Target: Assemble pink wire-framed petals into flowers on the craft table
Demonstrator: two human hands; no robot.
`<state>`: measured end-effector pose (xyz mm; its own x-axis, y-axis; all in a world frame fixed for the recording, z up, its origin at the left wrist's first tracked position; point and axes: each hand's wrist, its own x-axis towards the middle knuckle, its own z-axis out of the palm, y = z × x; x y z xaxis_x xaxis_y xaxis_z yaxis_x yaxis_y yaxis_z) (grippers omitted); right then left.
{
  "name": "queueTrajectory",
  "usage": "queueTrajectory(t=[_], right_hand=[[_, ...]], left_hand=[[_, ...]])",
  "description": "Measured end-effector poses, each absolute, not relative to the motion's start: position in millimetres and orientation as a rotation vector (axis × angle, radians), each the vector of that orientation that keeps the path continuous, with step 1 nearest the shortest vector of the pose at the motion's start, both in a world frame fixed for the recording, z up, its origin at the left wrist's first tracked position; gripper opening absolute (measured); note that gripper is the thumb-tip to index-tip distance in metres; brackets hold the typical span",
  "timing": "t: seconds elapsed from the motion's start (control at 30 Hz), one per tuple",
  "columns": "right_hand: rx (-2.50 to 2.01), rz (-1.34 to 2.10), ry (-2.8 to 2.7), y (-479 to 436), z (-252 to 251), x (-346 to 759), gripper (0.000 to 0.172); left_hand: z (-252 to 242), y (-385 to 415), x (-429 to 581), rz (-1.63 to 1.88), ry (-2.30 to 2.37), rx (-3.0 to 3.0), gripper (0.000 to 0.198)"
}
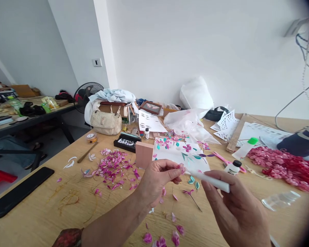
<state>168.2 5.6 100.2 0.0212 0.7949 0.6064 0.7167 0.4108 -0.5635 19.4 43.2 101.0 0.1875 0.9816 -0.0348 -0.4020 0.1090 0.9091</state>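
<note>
My left hand [157,180] is raised over the wooden table [41,212], its fingertips pinched on a small pink petal piece [181,168]. My right hand [237,209] is closed around a white stick-like tool [211,181] whose tip points at that petal. Just behind both hands lies a white sheet with pink flowers and teal leaves [181,152]. A scatter of pink and magenta petals [115,168] covers the table to the left, and a few loose petals [159,240] lie below my hands.
A heap of pink-red pieces [285,166] lies at right, with a green-capped bottle [244,148], a small black-capped bottle [233,167] and pink scissors [225,159]. A wooden block [144,155], beige bag [106,122], fan [86,94], plastic bags and a black strip [20,190] also stand around.
</note>
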Motion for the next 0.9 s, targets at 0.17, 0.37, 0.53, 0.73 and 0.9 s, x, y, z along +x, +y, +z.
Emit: queueTrajectory(t=[0.17,0.37,0.53,0.73,0.9], right_hand=[[-1.34,-0.106,-1.695,1.2,97.9,160.6,0.009],[-1.243,-0.188,-1.78,1.7,99.1,159.0,0.007],[-1.224,-0.235,-1.804,2.4,99.4,159.8,0.005],[-1.239,-0.292,-1.839,3.2,98.0,161.1,0.006],[-1.208,-0.327,-1.902,3.6,98.1,161.5,0.006]], left_hand=[[102.9,40.4,20.3,1.182,0.829,0.939,0.021],[104.7,39.3,20.3,1.174,0.836,0.942,0.018],[104.6,39.7,20.8,1.173,0.834,0.95,0.019],[102.3,40.5,21.4,1.182,0.814,0.944,0.018],[101.1,41.0,21.0,1.18,0.818,0.957,0.016]])
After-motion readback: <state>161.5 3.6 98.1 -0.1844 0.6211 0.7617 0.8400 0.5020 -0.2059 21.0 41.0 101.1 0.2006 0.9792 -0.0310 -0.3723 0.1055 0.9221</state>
